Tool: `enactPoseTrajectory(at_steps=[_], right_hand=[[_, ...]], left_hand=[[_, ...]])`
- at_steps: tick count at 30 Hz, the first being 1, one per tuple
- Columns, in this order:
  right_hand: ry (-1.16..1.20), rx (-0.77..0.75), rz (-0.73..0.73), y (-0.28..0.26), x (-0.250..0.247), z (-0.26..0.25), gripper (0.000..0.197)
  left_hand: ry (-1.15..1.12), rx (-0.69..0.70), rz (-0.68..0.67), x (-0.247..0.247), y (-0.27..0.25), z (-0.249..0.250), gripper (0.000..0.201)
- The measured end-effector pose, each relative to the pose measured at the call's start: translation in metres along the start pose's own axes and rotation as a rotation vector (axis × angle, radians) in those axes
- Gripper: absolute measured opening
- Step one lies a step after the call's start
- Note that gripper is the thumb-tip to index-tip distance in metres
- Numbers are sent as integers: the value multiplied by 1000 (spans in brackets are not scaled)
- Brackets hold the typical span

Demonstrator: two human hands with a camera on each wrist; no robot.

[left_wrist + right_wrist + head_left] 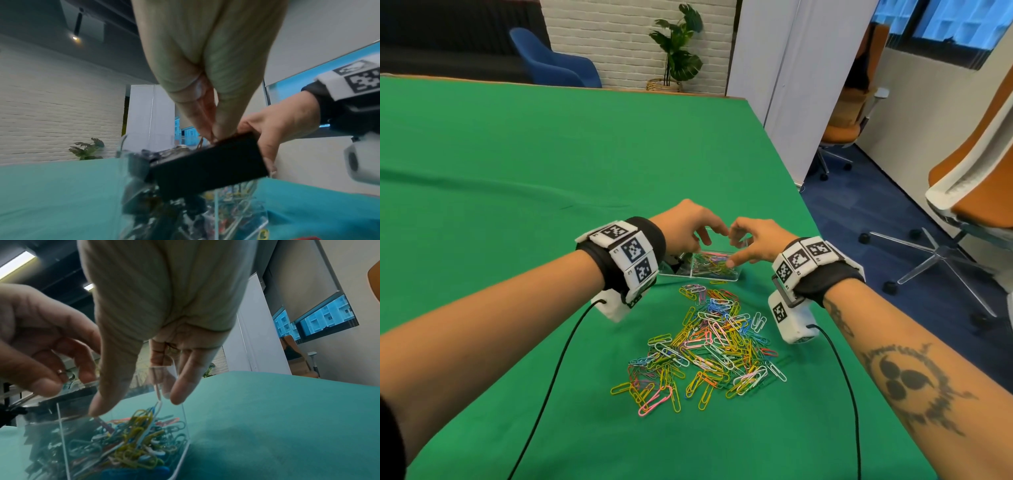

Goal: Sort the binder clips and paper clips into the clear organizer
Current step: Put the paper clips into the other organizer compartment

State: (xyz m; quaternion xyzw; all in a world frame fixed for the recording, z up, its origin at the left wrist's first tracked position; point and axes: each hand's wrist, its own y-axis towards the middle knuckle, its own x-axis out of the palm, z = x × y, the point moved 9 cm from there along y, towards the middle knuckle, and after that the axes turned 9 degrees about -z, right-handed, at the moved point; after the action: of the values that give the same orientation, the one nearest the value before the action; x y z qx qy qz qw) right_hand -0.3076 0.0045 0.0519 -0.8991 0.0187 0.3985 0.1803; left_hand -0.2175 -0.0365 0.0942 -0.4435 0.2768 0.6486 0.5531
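The clear organizer (738,275) sits on the green cloth, just beyond a loose pile of coloured paper clips (709,346). Its right compartment holds paper clips (133,443), and its left one holds black binder clips (148,211). My left hand (707,238) hovers over the left compartment. In the left wrist view its fingertips (213,133) pinch the top of a black binder clip (207,164). My right hand (736,245) is over the right compartment with thumb and fingers (179,395) pointing loosely down. A white paper clip (158,394) hangs just under them; contact does not show.
Two black wrist cables (551,387) trail across the cloth toward me on either side of the pile. The table's right edge (784,164) drops to a blue floor with orange office chairs (976,178). The cloth stretches far to the left and back.
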Motion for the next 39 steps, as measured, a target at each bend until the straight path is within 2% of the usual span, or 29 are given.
enactPoseTrajectory(at_steps=[5,8,11,14,16,17,19,22,24,26,31,35,39], right_hand=[[-29,4,4,1,-1,0,54],[-193,21,-13,-1,-4,-3,71],[-193,-97,145,-12,-13,-31,80],[13,-243,263,-20,-9,-66,61],[230,-295,304,-16,-4,-76,34],[325,-304,322,-13,-3,-76,22],[456,-287,313,-6,-2,-70,12],[566,-231,219,4,4,-58,14],[584,-191,151,10,13,-55,16],[542,-163,126,15,21,-56,17],[306,-143,278,20,17,-65,11],[250,-127,328,20,11,-65,24],[237,-119,425,8,-9,-54,25]], left_hand=[[-218,7,173,-32,-5,-3,50],[-431,-14,365,-62,-16,-18,45],[-632,-69,606,-82,-29,-40,41],[-819,-134,751,-82,-36,-56,39],[-894,-173,789,-74,-38,-62,39],[-923,-185,794,-71,-38,-63,39],[-971,-202,780,-65,-39,-67,39],[-966,-263,668,-58,-42,-78,32],[-842,-350,513,-47,-42,-86,23],[-757,-412,432,-36,-45,-93,13],[-721,-484,468,-24,-52,-111,20],[-734,-513,462,-18,-54,-117,22],[-723,-527,443,-16,-55,-119,21]])
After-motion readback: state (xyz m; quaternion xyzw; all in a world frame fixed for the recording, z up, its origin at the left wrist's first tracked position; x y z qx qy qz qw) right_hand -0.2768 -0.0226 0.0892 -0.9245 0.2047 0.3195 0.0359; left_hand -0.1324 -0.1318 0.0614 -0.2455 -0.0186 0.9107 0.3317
